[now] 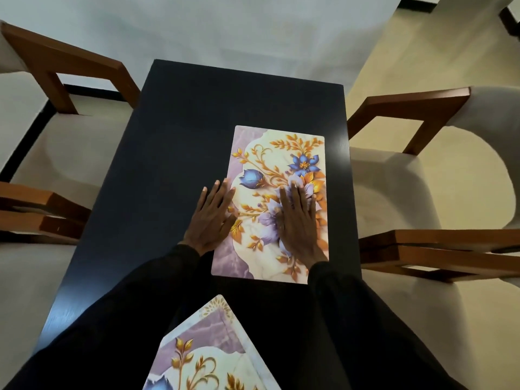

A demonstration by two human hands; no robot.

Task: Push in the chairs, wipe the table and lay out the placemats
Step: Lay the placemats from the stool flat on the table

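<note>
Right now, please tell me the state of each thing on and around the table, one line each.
Far placemat: flat on the table, right side.
Near placemat: lying askew at the near end.
Left hand: open, flat, fingers on the far placemat's left edge.
Right hand: open, pressed flat on the far placemat.
Table: dark, far half bare.

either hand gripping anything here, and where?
Nothing gripped. The right hand lies flat on the middle of the placemat; the left hand lies flat at its left edge, partly on the table.
</note>
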